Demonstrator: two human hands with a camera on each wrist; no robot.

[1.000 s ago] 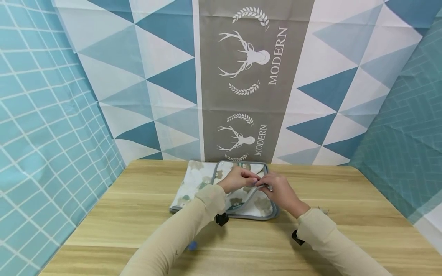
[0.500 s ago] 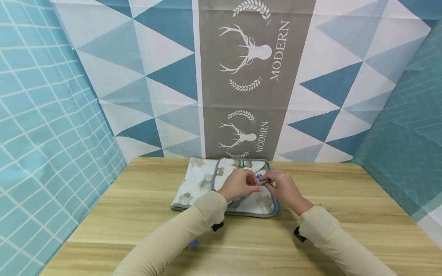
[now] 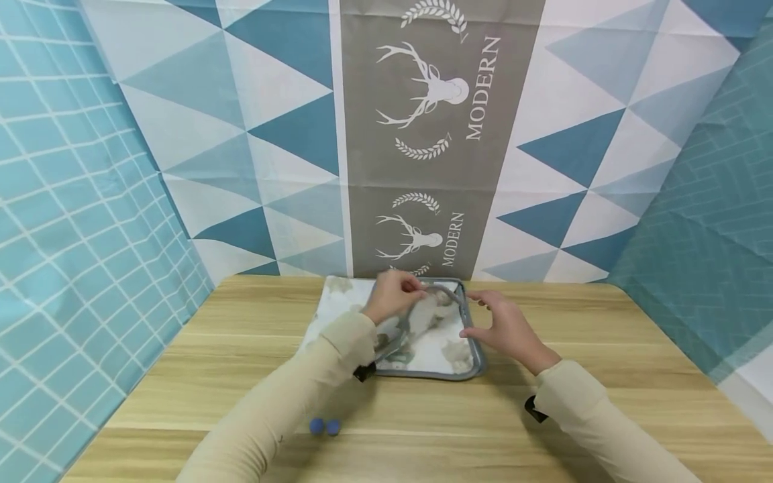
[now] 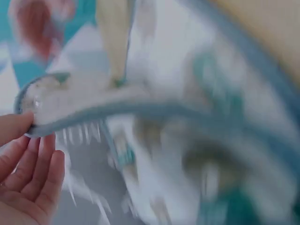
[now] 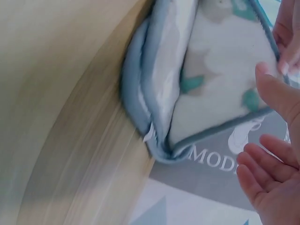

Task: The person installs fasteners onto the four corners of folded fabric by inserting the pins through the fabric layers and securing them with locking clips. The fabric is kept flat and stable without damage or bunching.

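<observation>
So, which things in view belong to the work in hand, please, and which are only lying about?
In the work:
patterned cloth with grey-blue edging
left hand, pinching the cloth's edge
right hand, near the cloth, gripping nothing

Apparently just lying about:
two small blue round pieces, untouched on the table; any link to the cloth is unclear

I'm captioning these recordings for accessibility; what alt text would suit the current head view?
A person's left hand pinches a lifted edge of a gray-trimmed patterned cloth on a wooden table, while the right hand holds nothing by the cloth's right edge. Two small blue round objects lie near the left sleeve; a deer-print backdrop hangs behind.
</observation>
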